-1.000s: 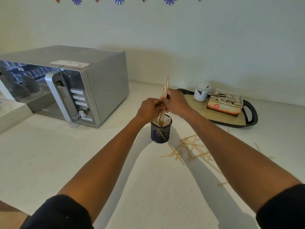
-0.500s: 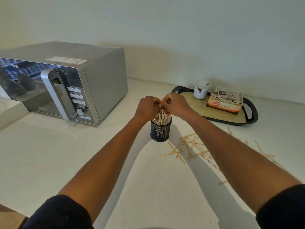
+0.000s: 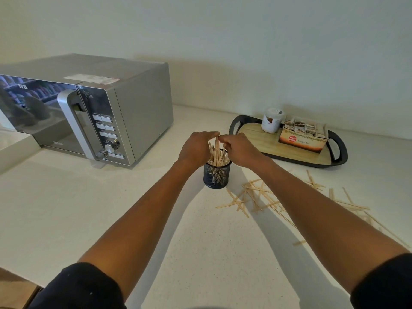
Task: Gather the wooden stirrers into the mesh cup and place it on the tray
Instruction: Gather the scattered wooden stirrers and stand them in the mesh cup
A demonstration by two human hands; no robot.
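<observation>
A: Largest items first, with counts.

B: One pale counter (image 3: 66, 208), filling the lower frame. One silver microwave (image 3: 89, 112), upper left. One black-rimmed tray (image 3: 338, 152) with a wooden floor, right of centre against the wall, bearing one white lidded tub (image 3: 271, 123) and one open box of tea sachets (image 3: 303, 139).

A: Task items?

B: One dark mesh cup (image 3: 216, 175), centre frame, upright on the counter, well apart from the tray. One bundle of wooden stirrers (image 3: 217, 155) standing in it; individual count not legible. One scatter of loose stirrers (image 3: 256, 197) flat on the counter, lower right of the cup, running toward the right edge; too many crossed to count.

A: Hands?

B: Two. Left hand (image 3: 196, 148) and right hand (image 3: 239, 149) meet just above the cup, fingers curled, fingertips pinching the tops of the bundled stirrers. Two dark sleeves at the bottom corners.

A: Differences from the earlier pictures?

B: A second ago the right hand held a few stirrers well clear above both hands; these are now down in the cup with only their tips showing between the fingers. The cup has kept its spot on the counter. The view has tilted down, so more loose stirrers show at the right.
</observation>
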